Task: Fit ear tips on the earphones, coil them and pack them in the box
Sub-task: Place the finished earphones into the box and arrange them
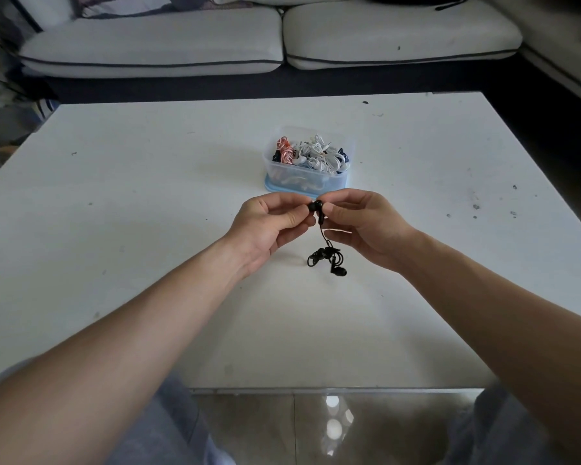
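Both forearms reach forward; the left hand [269, 223] and right hand [366, 226] pinch one black earbud [316, 206], seemingly at its tip, above the tabletop [148, 196].

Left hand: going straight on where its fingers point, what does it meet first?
The right hand, probably: the left hand points rightward through the earbud that both pinch. The box lies off that line.

The tabletop [148, 196] looks matt white, smooth but speckled. On it, the box [307, 177] is translucent plastic; before it, matt black earphones [326, 260]. The floor [332, 427] is glossy tile.
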Demonstrator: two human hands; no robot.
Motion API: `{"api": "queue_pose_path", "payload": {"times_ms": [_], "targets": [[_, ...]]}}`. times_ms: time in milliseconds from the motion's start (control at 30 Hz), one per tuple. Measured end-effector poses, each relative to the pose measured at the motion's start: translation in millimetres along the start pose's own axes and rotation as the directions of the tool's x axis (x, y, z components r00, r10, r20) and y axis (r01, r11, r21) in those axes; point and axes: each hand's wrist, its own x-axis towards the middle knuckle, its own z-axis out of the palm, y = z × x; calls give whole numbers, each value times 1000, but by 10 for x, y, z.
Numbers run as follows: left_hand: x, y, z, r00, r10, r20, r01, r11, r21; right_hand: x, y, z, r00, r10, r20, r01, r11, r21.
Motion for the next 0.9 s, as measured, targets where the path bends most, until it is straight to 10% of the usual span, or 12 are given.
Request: {"api": "queue_pose_path", "payload": {"times_ms": [900], "targets": [[-22, 33, 40, 1000, 3, -14, -4, 997, -79, -7, -58, -10, 999, -38, -8, 38, 999, 6]]}}
